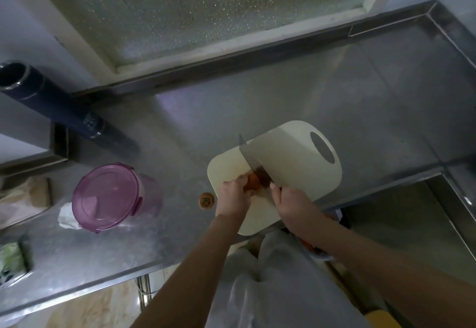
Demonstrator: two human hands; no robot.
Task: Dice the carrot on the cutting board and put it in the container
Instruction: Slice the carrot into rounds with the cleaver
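A cream cutting board (pixel 291 157) with a handle hole lies on the steel counter. On its near left part sits an orange carrot (pixel 253 180), mostly hidden by my hands. My left hand (pixel 233 197) grips the carrot from the left. My right hand (pixel 289 201) holds the handle of a knife (pixel 248 156), whose blade runs away from me and comes down across the carrot. A cut carrot end (pixel 206 200) lies on the counter just left of the board. The purple container (pixel 108 196) stands further left with its lid on.
A dark cylindrical bottle (pixel 51 101) leans at the back left. Bags and wrapped greens (pixel 13 258) lie along the left edge. A sink basin (pixel 412 224) opens to the right of the board. The counter's front edge (pixel 103 286) runs just below my forearms.
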